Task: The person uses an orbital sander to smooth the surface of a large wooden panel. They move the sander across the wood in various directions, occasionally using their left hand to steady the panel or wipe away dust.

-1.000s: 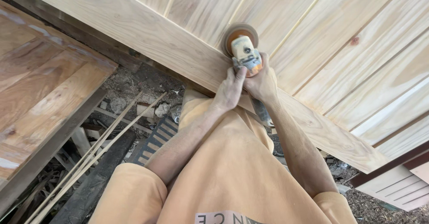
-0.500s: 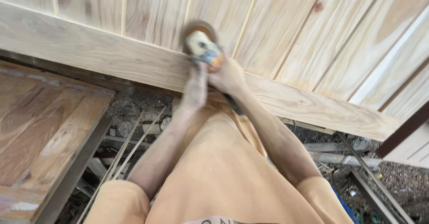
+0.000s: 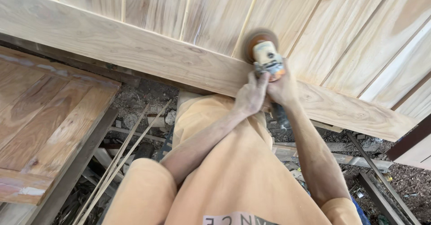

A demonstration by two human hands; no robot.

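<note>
My fingers (image 3: 251, 94) of both hands wrap tight around the sander (image 3: 268, 59); its disc presses the rail (image 3: 148, 56), which runs long leftward, ahead of me.

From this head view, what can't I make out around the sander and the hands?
- Sanding disc: blurred by spin; its grit and wear are unreadable.
- Sander body: rear part hidden by the left hand and right hand.
- Wooden door panel: cut off by the top, left and right edges.
- Floor debris: too small to identify.
</note>
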